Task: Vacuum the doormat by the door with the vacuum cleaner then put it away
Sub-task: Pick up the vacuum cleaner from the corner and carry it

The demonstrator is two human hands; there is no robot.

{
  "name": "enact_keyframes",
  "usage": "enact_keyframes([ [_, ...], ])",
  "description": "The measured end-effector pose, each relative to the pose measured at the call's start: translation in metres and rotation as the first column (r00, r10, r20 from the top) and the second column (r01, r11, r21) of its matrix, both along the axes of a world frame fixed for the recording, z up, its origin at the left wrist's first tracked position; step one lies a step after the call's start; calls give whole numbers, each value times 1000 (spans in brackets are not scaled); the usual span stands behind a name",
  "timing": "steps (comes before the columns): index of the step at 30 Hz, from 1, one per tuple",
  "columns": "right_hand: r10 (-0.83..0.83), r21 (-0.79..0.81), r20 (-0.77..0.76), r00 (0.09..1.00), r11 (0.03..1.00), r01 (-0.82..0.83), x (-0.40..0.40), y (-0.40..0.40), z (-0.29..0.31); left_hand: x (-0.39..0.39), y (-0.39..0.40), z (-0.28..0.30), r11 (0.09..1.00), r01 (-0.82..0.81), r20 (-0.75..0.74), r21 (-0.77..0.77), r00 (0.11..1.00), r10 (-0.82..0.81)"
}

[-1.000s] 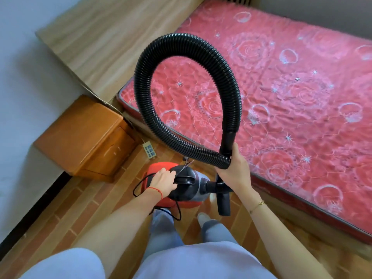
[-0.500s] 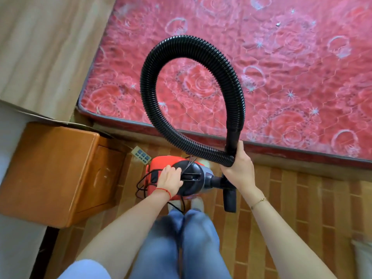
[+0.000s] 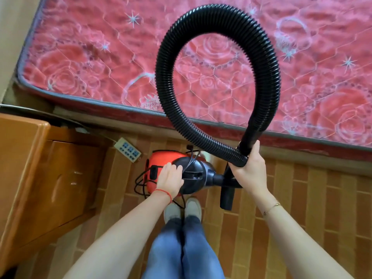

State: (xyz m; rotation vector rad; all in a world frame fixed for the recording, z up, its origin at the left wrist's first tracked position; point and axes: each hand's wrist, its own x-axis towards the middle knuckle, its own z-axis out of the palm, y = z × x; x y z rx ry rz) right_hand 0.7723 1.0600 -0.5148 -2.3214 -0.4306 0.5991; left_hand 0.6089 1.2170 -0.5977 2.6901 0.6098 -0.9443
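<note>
**Vacuum carried beside bed, hose looped in right hand**

Since the earlier frames the view has swung to look more steeply down; the bed edge now runs across the frame instead of diagonally, the nightstand has moved to the left edge, the wall is all but out of frame, and both feet show; the grips look unchanged.

Mattress (image 3: 100,57): red quilted fabric, rose and star pattern, grey piped edge; fills the top half. Floor (image 3: 302,198): brick-pattern tan tiles, glossy. Nightstand (image 3: 30,178): orange-brown lacquered wood, boxy, rounded top edge; at left. Hose (image 3: 269,63): black ribbed plastic, bent in a big loop over the mattress, both ends meeting at the right hand. Vacuum cleaner (image 3: 161,158): red and dark grey, smooth rounded plastic body, above the floor in front of the feet, between nightstand and bed; thin black cord (image 3: 138,182) hangs in loops off its left side. Black nozzle (image 3: 227,198) points down below the right hand. Power strip (image 3: 127,150): white, rectangular, on the floor near the nightstand.

Left hand (image 3: 171,180): fingers wrapped over the vacuum's top handle, holding it. Right hand (image 3: 251,172): closed around the hose ends.
</note>
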Motion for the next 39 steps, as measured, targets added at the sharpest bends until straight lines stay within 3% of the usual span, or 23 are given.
enact_keyframes([
  [9,-65,-64,27,997,996,67,16,6,-110,17,2,-107,999,41,-7,-28,999,-41],
  [18,-111,-111,-16,994,988,108,16,12,-160,16,-4,-158,993,-47,-64,-109,997,40],
  [30,-113,-113,-88,990,988,103,21,14,-170,6,-3,-161,990,-22,-19,-143,1000,20],
  [34,-88,-124,-78,993,989,78,19,11,-168,2,-1,-158,981,-88,-19,-175,996,86],
  [39,-3,-195,-24,1000,981,-2,10,5,-159,-10,1,-139,968,-182,123,-174,971,205],
])
